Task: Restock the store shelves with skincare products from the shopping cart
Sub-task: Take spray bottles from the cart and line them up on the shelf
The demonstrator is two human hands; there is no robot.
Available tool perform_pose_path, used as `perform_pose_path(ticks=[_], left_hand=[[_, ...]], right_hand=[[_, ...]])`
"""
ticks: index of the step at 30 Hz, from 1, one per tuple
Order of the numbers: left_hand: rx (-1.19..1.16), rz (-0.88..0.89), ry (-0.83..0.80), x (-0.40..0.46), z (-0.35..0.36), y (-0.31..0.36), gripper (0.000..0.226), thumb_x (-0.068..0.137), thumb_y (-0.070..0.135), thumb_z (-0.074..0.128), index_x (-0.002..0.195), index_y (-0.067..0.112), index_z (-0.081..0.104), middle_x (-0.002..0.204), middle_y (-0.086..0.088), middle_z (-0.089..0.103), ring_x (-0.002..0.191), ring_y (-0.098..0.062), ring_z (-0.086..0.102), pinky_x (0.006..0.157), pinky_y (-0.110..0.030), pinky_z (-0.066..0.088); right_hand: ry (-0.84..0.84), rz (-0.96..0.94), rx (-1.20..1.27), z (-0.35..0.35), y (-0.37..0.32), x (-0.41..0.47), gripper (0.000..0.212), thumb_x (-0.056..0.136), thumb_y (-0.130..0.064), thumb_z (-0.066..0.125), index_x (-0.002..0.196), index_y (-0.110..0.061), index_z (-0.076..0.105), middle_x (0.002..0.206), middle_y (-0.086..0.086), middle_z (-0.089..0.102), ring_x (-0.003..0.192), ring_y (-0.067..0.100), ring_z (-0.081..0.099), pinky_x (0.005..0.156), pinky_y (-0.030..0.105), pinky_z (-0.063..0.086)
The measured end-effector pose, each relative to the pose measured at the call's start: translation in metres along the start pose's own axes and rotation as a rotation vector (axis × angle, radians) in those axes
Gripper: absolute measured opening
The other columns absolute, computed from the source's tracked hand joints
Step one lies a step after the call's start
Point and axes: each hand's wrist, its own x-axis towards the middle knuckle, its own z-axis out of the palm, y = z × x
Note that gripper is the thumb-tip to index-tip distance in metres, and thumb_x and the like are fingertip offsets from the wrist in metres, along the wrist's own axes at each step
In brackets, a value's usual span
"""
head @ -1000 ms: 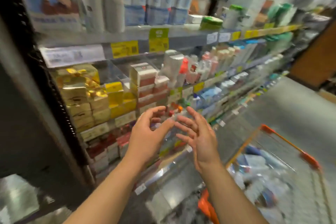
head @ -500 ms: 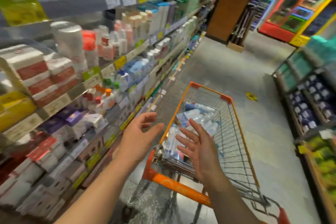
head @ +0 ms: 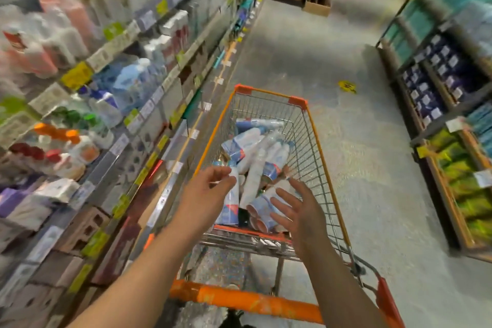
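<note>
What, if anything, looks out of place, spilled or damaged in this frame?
Nothing looks spilled or damaged. The white-and-blue bottles lie jumbled at all angles in the shopping cart, which suits loose stock. A yellow marker sits on the aisle floor; blur hides what it is. Both hands, left hand and right hand, hover open.

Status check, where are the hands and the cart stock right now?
Left hand open, right hand open, both above shopping cart. Blue-white spray cans piled inside, none held. Nothing in the way.

We note a wire shopping cart [head: 316,146] with orange rim standing on the grey floor [head: 332,66], white-and-blue bottles [head: 255,146] piled inside against its near end. Shelves [head: 111,42] along the floor's left edge carry blurred bottles and boxes.
</note>
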Motion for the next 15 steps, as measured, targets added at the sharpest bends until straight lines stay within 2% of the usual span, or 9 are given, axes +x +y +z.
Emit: perform_pose_path(ticks=[4,7,10,13,15], left_hand=[[0.052,-0.074,-0.013,0.024,0.028,-0.002,0.017,0.098,0.034,0.064,0.114,0.034,0.069,0.112,0.019,0.066,0.104,0.001,0.061,0.074,-0.019,0.043],[0.103,-0.131,-0.002,0.041,0.045,-0.006,0.015,0.099,0.034,0.062,0.112,0.036,0.068,0.112,0.021,0.064,0.098,0.002,0.061,0.071,-0.020,0.042],[0.145,-0.182,0.014,0.054,0.056,-0.012,0.016,0.098,0.038,0.062,0.113,0.038,0.068,0.114,0.020,0.065,0.099,-0.003,0.063,0.075,-0.027,0.047],[0.152,-0.239,0.035,0.062,0.064,-0.017,0.017,0.099,0.035,0.061,0.115,0.035,0.068,0.114,0.018,0.065,0.095,-0.008,0.062,0.072,-0.027,0.046],[0.143,-0.269,0.037,0.068,0.067,-0.020,0.017,0.100,0.033,0.062,0.115,0.033,0.068,0.114,0.016,0.066,0.093,-0.009,0.062,0.073,-0.029,0.046]], right_hand=[[0.055,0.128,0.048,-0.020,-0.002,0.045,0.033,0.104,-0.039,0.056,0.133,-0.023,0.061,0.124,0.009,0.071,0.104,0.025,0.073,0.083,0.042,0.058],[0.093,0.186,0.056,-0.031,0.003,0.078,0.034,0.104,-0.040,0.057,0.132,-0.022,0.060,0.119,0.008,0.072,0.105,0.025,0.071,0.089,0.045,0.057],[0.119,0.254,0.056,-0.039,0.014,0.108,0.036,0.103,-0.040,0.059,0.132,-0.018,0.059,0.120,0.009,0.070,0.107,0.027,0.069,0.096,0.048,0.056],[0.129,0.322,0.048,-0.043,0.025,0.131,0.039,0.103,-0.042,0.058,0.133,-0.016,0.056,0.120,0.010,0.067,0.106,0.027,0.067,0.098,0.047,0.054],[0.130,0.353,0.044,-0.043,0.031,0.142,0.039,0.104,-0.042,0.057,0.132,-0.015,0.056,0.120,0.010,0.066,0.105,0.027,0.067,0.092,0.044,0.055]])
